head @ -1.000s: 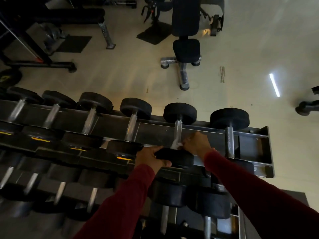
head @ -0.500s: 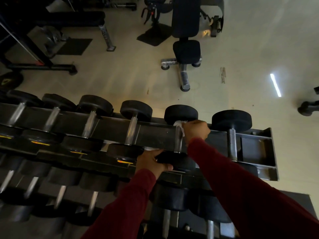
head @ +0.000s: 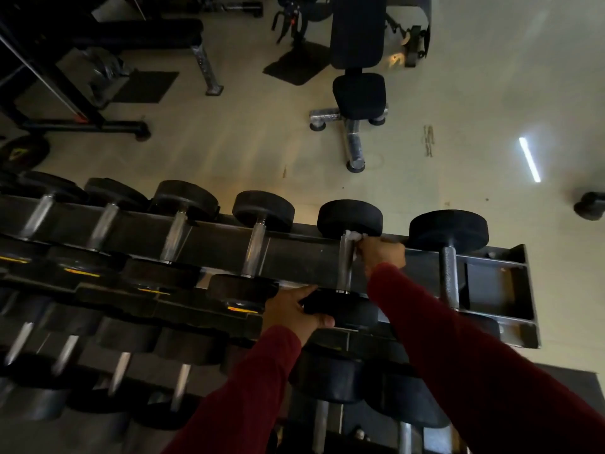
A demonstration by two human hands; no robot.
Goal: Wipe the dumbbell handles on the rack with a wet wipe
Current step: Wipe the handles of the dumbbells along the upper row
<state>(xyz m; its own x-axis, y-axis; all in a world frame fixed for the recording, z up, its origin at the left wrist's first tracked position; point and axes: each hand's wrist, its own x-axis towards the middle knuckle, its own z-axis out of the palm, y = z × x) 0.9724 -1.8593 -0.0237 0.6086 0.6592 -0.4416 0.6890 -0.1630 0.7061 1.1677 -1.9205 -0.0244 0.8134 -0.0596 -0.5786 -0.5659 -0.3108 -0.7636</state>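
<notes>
Right hand (head: 381,253) clamped around white wet wipe (head: 355,236) at far end of dumbbell handle (head: 345,263), top rack (head: 501,290) tier. Left hand (head: 291,311) gripping that dumbbell's near head (head: 343,311).

White wipe (head: 355,235) wrapped round chrome dumbbell handle (head: 345,263).

The person wears a long-sleeved top in dark red. The left sleeve (head: 248,388) and the right sleeve (head: 474,355) both reach to the wrist. The fabric is plain, with a fine knitted texture. Both hands are bare, without gloves.
</notes>
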